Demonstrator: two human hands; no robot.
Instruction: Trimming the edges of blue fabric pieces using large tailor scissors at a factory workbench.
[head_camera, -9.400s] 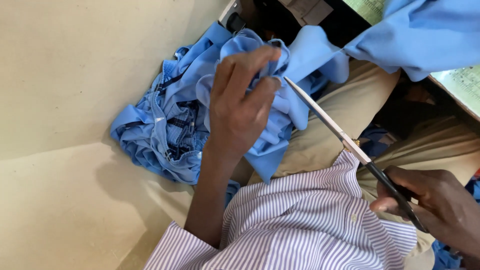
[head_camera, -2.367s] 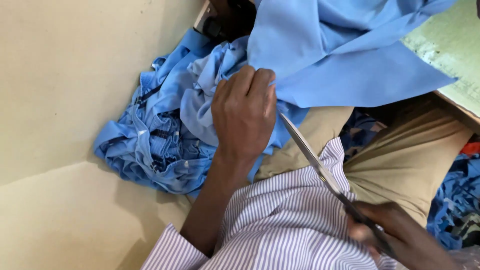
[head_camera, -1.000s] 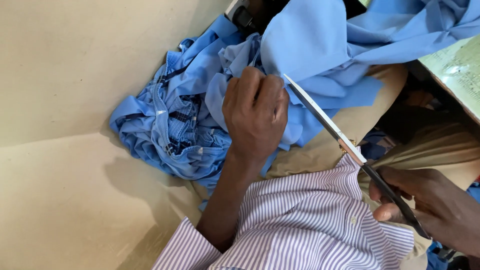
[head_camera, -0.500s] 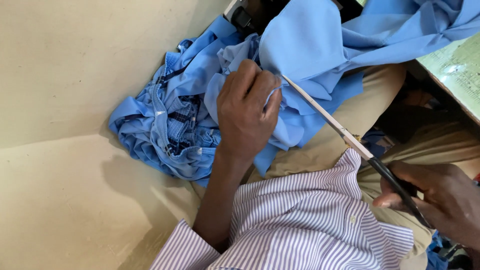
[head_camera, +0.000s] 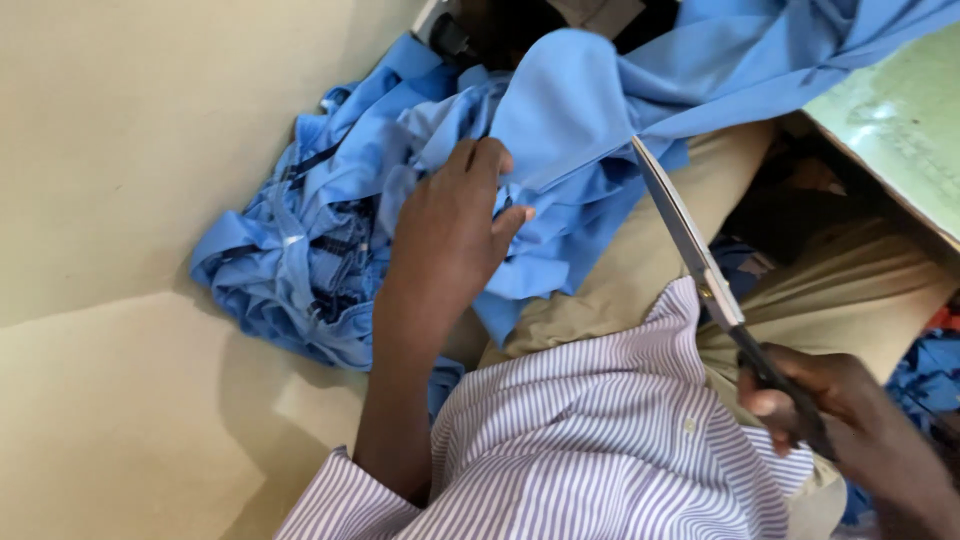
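My left hand (head_camera: 450, 235) rests palm-down on the blue cloth (head_camera: 590, 110), seemingly pinching a fold, above the heap of blue garments (head_camera: 300, 270) at far left, while my right hand (head_camera: 850, 420) is clenched round the scissors (head_camera: 700, 260), whose blades touch the cloth

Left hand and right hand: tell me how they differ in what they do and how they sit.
The left hand lies spread, palm down, on the blue cloth; the right hand is closed round the dark handles of the scissors. The left hand sits mid-frame over the pile; the right hand sits low at the right edge, by the striped shirt. Both are bare.
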